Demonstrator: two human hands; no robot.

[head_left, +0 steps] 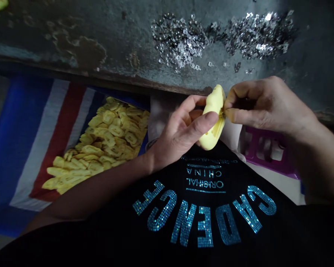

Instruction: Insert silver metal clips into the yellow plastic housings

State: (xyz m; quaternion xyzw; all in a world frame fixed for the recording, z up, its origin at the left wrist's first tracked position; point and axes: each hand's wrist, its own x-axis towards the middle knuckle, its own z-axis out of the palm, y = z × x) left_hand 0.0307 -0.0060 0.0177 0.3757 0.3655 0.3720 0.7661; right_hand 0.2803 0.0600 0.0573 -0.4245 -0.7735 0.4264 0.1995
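Okay so the left hand (180,129) is wrapped around a yellow rounded piece (212,116), can't tell if it's plastic or fruit, and the right hand (267,105) is pinching its edge, right at a tiny dark bit (223,115) that's too small to make out. The piece is held up in the air over a black rhinestone shirt (200,222), just below the table (72,40) edge. The table has a scatter of silver metal bits (178,40) on it. Down left, a heap of yellow pieces (105,133) sits on a blue, white and red striped cloth (41,148), and there's a pink plastic stool (253,148) off to the right.
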